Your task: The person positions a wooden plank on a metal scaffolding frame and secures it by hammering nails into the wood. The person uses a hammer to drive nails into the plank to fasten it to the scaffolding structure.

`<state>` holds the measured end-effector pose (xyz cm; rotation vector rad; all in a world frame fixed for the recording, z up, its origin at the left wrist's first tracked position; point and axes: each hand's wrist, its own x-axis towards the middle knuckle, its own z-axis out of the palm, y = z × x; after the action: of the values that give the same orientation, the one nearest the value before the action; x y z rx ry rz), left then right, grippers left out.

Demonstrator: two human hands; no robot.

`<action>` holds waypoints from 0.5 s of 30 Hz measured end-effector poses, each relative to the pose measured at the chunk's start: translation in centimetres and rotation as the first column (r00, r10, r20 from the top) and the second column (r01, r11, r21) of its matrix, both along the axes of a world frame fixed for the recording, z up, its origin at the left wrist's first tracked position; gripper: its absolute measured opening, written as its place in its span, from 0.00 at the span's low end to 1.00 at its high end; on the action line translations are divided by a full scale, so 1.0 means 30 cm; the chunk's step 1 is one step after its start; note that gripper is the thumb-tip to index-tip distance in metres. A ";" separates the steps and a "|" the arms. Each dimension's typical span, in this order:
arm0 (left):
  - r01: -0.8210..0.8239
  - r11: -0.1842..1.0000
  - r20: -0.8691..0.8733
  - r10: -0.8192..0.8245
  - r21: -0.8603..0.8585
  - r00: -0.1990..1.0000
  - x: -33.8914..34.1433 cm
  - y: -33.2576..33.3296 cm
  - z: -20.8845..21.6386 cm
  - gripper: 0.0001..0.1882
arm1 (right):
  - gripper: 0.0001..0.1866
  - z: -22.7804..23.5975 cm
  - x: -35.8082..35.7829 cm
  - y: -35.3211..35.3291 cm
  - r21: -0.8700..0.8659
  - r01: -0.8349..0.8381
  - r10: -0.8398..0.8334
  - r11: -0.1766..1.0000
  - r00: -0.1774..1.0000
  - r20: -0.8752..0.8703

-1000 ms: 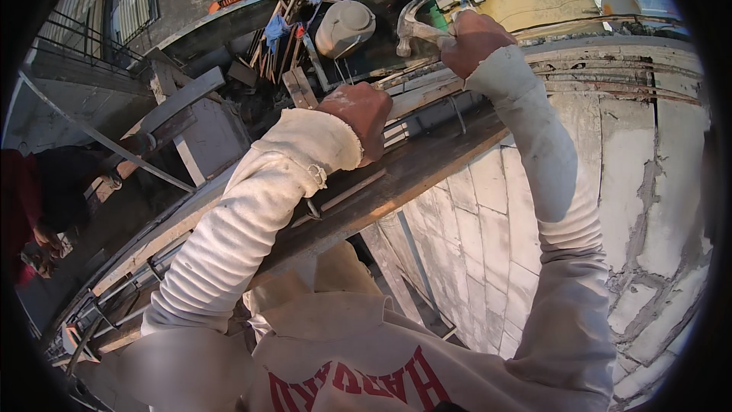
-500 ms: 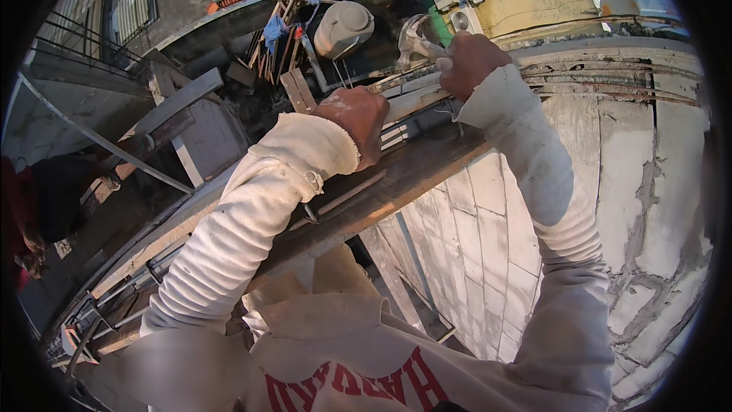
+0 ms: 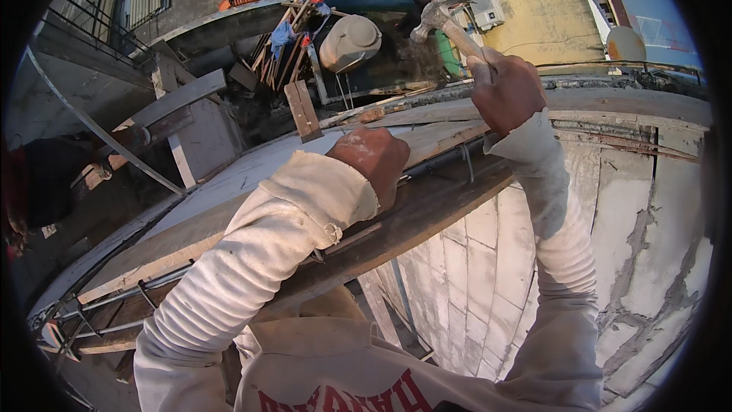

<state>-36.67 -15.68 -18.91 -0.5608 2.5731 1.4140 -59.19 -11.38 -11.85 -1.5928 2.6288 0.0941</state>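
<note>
My right hand (image 3: 509,95) is closed around the wooden handle of a claw hammer (image 3: 463,40). Its metal head points up and to the left, apart from the boards below. My left hand (image 3: 374,162) is a closed fist at the edge of a long wooden board (image 3: 438,141). Whatever its fingers hold is hidden under the knuckles. Just below that fist runs a second, darker plank (image 3: 427,202). A bent metal rod (image 3: 467,164) stands between the two boards, left of my right wrist.
A pale block wall (image 3: 476,259) drops away below the planks. Metal bars (image 3: 137,291) run along the boards at lower left. Beyond stand an upright wood offcut (image 3: 303,111), a water tank (image 3: 351,43) and bundled sticks (image 3: 293,42). A person in dark clothing (image 3: 49,183) is at far left.
The hammer has been lifted, its head tilting upward as my right hand shifted right. My left fist has moved slightly right and closer to me. The whole view has shifted a little.
</note>
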 end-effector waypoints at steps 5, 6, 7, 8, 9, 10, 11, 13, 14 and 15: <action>-0.010 0.999 -0.081 0.006 -0.045 0.997 0.008 0.008 -0.003 0.14 | 0.14 -0.029 0.000 0.010 0.449 -0.169 0.205 0.877 0.978 -0.032; -0.003 0.999 -0.075 0.000 -0.045 0.997 0.004 0.004 0.000 0.14 | 0.15 -0.031 -0.022 0.008 0.329 -0.148 0.171 0.933 0.984 -0.043; -0.006 0.999 -0.095 0.000 -0.054 0.995 0.003 0.005 -0.009 0.13 | 0.15 -0.042 -0.042 0.009 0.213 -0.137 0.149 0.967 0.988 -0.041; -0.008 0.998 -0.114 0.001 -0.064 0.993 0.002 0.006 -0.019 0.13 | 0.16 -0.057 -0.051 0.005 0.093 -0.122 0.126 0.988 0.991 -0.035; -0.011 0.997 -0.134 0.001 -0.073 0.991 0.002 0.007 -0.028 0.12 | 0.16 -0.091 -0.030 0.019 -0.069 -0.065 0.059 0.995 0.995 -0.082; -0.012 0.998 -0.140 0.003 -0.069 0.990 0.001 0.008 -0.030 0.12 | 0.15 -0.092 -0.030 0.032 0.023 -0.091 0.092 0.996 0.992 -0.085; -0.014 0.998 -0.147 0.004 -0.065 0.989 0.001 0.010 -0.031 0.12 | 0.14 -0.090 -0.036 0.045 0.115 -0.115 0.125 0.987 0.988 -0.085; -0.023 0.997 -0.175 0.010 -0.071 0.985 0.003 0.013 -0.037 0.11 | 0.13 -0.072 -0.036 0.043 0.236 -0.174 0.192 0.956 0.980 -0.056; -0.031 0.996 -0.196 0.015 -0.081 0.980 0.009 0.016 -0.042 0.11 | 0.13 -0.038 -0.029 0.023 0.265 -0.209 0.225 0.941 0.974 -0.030; -0.039 0.995 -0.217 0.019 -0.090 0.976 0.012 0.018 -0.047 0.11 | 0.13 -0.021 -0.024 0.009 0.293 -0.244 0.257 0.924 0.966 -0.003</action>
<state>-36.30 -15.15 -20.32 -0.4837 2.8247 1.4424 -59.91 -11.09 -12.49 -1.8212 2.2879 0.5070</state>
